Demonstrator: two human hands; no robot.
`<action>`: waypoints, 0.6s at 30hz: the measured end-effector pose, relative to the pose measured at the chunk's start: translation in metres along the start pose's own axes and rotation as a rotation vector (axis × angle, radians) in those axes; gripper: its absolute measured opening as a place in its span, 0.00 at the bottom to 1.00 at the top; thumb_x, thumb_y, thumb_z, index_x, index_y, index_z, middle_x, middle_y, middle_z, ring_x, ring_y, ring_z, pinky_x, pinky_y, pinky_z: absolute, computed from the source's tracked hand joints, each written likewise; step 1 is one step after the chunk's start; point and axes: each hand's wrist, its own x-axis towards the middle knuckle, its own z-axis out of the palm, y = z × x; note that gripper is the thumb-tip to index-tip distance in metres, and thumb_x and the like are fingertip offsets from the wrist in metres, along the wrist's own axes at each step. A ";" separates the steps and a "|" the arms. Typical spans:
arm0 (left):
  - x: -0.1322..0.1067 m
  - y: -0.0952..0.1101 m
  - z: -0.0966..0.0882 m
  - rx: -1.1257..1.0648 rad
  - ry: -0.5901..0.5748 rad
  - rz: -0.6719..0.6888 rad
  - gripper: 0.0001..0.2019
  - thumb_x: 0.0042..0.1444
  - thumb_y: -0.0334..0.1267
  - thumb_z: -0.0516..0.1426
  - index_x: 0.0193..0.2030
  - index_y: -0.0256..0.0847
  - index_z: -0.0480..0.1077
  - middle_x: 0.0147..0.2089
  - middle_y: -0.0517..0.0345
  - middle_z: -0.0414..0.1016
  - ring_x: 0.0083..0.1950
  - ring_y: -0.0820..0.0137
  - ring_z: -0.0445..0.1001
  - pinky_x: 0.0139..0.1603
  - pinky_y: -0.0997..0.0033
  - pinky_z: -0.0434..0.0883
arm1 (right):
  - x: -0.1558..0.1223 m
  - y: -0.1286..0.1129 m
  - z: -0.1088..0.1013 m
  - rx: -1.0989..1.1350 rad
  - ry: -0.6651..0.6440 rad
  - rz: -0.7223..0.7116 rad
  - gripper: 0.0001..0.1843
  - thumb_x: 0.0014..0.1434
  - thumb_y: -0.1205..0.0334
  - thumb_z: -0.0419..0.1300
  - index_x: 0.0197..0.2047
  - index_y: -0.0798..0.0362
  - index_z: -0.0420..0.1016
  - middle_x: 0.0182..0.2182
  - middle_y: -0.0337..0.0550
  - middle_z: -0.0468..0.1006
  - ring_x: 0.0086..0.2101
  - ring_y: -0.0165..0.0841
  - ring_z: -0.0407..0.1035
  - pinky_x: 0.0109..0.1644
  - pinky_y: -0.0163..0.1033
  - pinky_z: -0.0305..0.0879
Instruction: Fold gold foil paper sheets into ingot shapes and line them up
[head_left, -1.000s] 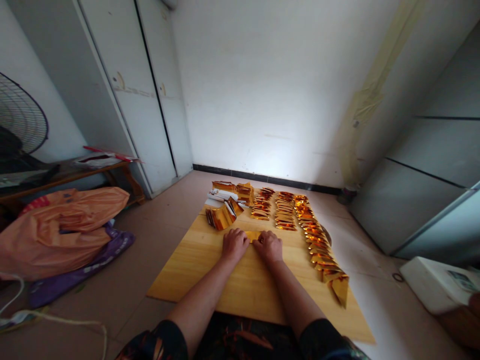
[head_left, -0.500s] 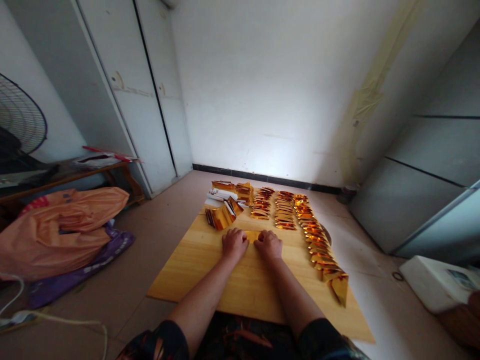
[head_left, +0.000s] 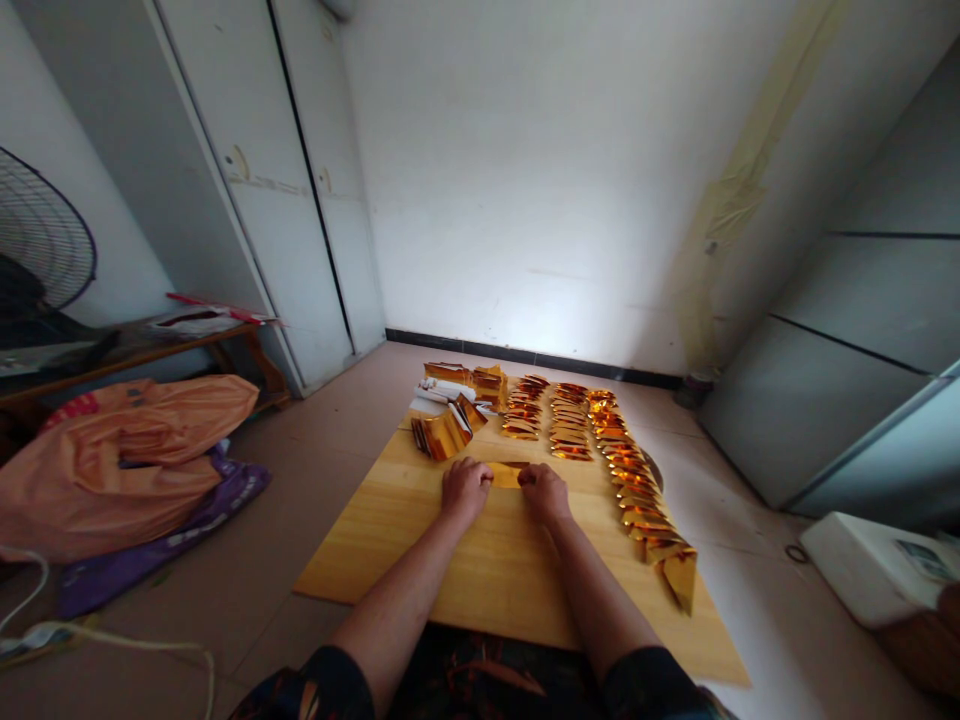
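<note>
Between my two hands, low over the wooden board (head_left: 495,560), stretches a folded piece of gold foil paper (head_left: 507,475). My left hand (head_left: 466,490) is closed on its left end, fingers curled. At the right end my right hand (head_left: 545,490) pinches it the same way. Just beyond my left hand lies a curved stack of gold foil sheets (head_left: 442,435). Folded gold foil pieces stand in rows past my right hand: a near row (head_left: 523,410), a middle row (head_left: 571,420) and a long right row (head_left: 630,480) running toward me.
White paper (head_left: 444,390) and more gold sheets (head_left: 490,382) lie at the board's far left. An orange bag (head_left: 127,460) and a purple bag (head_left: 165,545) are on the floor at left, below a fan (head_left: 45,230). A white box (head_left: 877,565) stands at right.
My hands have moved slightly apart, the right one to the right. More of the gold foil paper shows between them, with a fold visible along its far edge.
</note>
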 end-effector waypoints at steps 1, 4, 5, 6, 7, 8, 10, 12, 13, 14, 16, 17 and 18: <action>0.000 -0.001 0.001 -0.005 0.000 0.006 0.07 0.54 0.32 0.56 0.36 0.46 0.74 0.42 0.59 0.75 0.48 0.68 0.69 0.49 0.70 0.62 | 0.001 0.001 0.001 0.005 0.001 -0.004 0.12 0.52 0.70 0.53 0.32 0.48 0.77 0.37 0.38 0.77 0.38 0.29 0.69 0.39 0.31 0.55; 0.001 -0.004 0.002 -0.021 -0.004 0.025 0.09 0.54 0.29 0.55 0.36 0.46 0.75 0.42 0.60 0.75 0.48 0.69 0.69 0.50 0.71 0.62 | 0.002 0.004 0.002 0.016 0.003 -0.006 0.14 0.51 0.72 0.52 0.32 0.48 0.77 0.36 0.38 0.77 0.37 0.29 0.69 0.39 0.31 0.56; 0.001 -0.005 0.002 -0.027 -0.006 0.028 0.10 0.54 0.29 0.55 0.36 0.46 0.75 0.42 0.60 0.75 0.48 0.69 0.69 0.51 0.71 0.62 | 0.002 0.004 0.002 0.024 0.004 -0.006 0.15 0.51 0.73 0.52 0.32 0.48 0.77 0.36 0.37 0.77 0.37 0.29 0.69 0.39 0.31 0.57; 0.002 -0.006 0.002 -0.034 -0.007 0.031 0.10 0.54 0.28 0.54 0.36 0.46 0.75 0.42 0.60 0.75 0.48 0.69 0.69 0.51 0.71 0.62 | 0.002 0.005 0.001 0.034 0.004 -0.008 0.15 0.50 0.73 0.52 0.31 0.48 0.77 0.36 0.37 0.77 0.37 0.29 0.70 0.40 0.30 0.57; 0.002 -0.006 0.002 -0.039 -0.010 0.031 0.11 0.54 0.28 0.54 0.36 0.46 0.75 0.42 0.60 0.75 0.48 0.69 0.69 0.51 0.71 0.62 | 0.002 0.005 0.001 0.044 0.003 -0.010 0.15 0.50 0.73 0.52 0.31 0.48 0.77 0.36 0.37 0.77 0.37 0.29 0.70 0.40 0.30 0.57; 0.003 -0.007 0.002 -0.043 -0.014 0.031 0.12 0.54 0.27 0.54 0.36 0.46 0.75 0.42 0.61 0.75 0.48 0.69 0.69 0.51 0.71 0.62 | 0.002 0.005 0.000 0.052 0.001 -0.010 0.15 0.50 0.73 0.52 0.31 0.48 0.77 0.35 0.36 0.77 0.37 0.29 0.70 0.40 0.30 0.57; 0.004 -0.008 0.002 -0.046 -0.025 0.028 0.13 0.54 0.26 0.53 0.36 0.46 0.76 0.43 0.61 0.76 0.49 0.69 0.69 0.51 0.71 0.62 | 0.002 0.005 -0.001 0.054 -0.002 -0.006 0.14 0.51 0.73 0.52 0.31 0.48 0.77 0.35 0.36 0.77 0.37 0.28 0.70 0.41 0.30 0.57; 0.004 -0.009 0.002 -0.045 -0.037 0.027 0.14 0.54 0.25 0.52 0.37 0.46 0.76 0.43 0.60 0.76 0.49 0.70 0.69 0.51 0.71 0.62 | 0.000 0.003 -0.002 0.037 0.002 -0.003 0.14 0.52 0.73 0.53 0.31 0.49 0.77 0.35 0.37 0.77 0.37 0.28 0.69 0.40 0.29 0.57; 0.004 -0.009 0.003 -0.043 -0.041 0.030 0.14 0.54 0.25 0.52 0.38 0.46 0.76 0.44 0.60 0.75 0.49 0.70 0.69 0.51 0.71 0.62 | -0.001 0.001 -0.003 0.023 0.007 0.001 0.13 0.53 0.72 0.53 0.32 0.49 0.77 0.36 0.38 0.76 0.37 0.28 0.69 0.40 0.30 0.57; 0.004 -0.009 0.003 -0.039 -0.042 0.035 0.15 0.54 0.24 0.52 0.38 0.46 0.76 0.44 0.60 0.75 0.49 0.70 0.69 0.51 0.71 0.62 | -0.003 -0.001 -0.004 0.005 0.015 0.005 0.13 0.53 0.72 0.53 0.32 0.49 0.77 0.36 0.39 0.76 0.36 0.28 0.69 0.40 0.30 0.56; 0.003 -0.010 0.003 -0.026 -0.040 0.050 0.16 0.53 0.24 0.52 0.39 0.47 0.75 0.44 0.60 0.75 0.49 0.70 0.68 0.52 0.71 0.62 | -0.007 -0.005 -0.007 -0.031 0.037 0.002 0.13 0.55 0.71 0.53 0.34 0.50 0.78 0.38 0.40 0.75 0.37 0.29 0.69 0.39 0.31 0.56; 0.002 -0.010 0.003 -0.019 -0.037 0.053 0.16 0.53 0.24 0.52 0.39 0.47 0.75 0.44 0.60 0.75 0.50 0.69 0.68 0.52 0.71 0.61 | -0.010 -0.007 -0.008 -0.047 0.051 -0.008 0.12 0.56 0.70 0.53 0.34 0.49 0.78 0.39 0.41 0.74 0.37 0.29 0.69 0.40 0.31 0.55; 0.002 -0.009 0.003 -0.012 -0.033 0.053 0.16 0.54 0.24 0.51 0.40 0.47 0.75 0.44 0.60 0.75 0.50 0.69 0.68 0.52 0.71 0.61 | -0.012 -0.010 -0.009 -0.060 0.059 -0.025 0.12 0.57 0.70 0.53 0.35 0.49 0.78 0.40 0.41 0.74 0.38 0.29 0.69 0.40 0.31 0.55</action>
